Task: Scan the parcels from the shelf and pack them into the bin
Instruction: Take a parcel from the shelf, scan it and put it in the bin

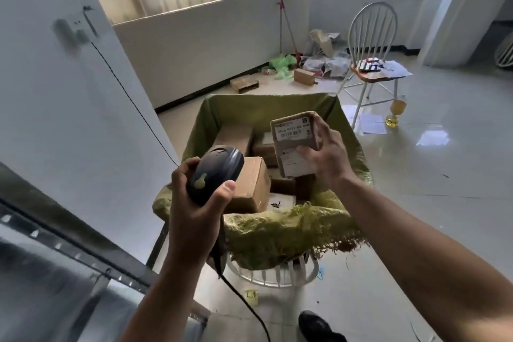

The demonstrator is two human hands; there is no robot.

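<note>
My left hand (194,203) grips a dark corded barcode scanner (215,172), its head aimed to the right. My right hand (326,151) holds a small brown parcel (294,133) upright above the bin, with the barcode label facing me. Below both hands is the bin (277,228), lined with frayed green cloth. Several cardboard parcels lie inside it, the largest one (252,183) just behind the scanner.
A metal shelf edge (69,244) runs along the lower left beside a white wall. A white chair (372,44) with items on its seat stands at the back right. Boxes and wrapping litter the floor (302,75) by the far wall. A bottle (395,112) stands near the chair.
</note>
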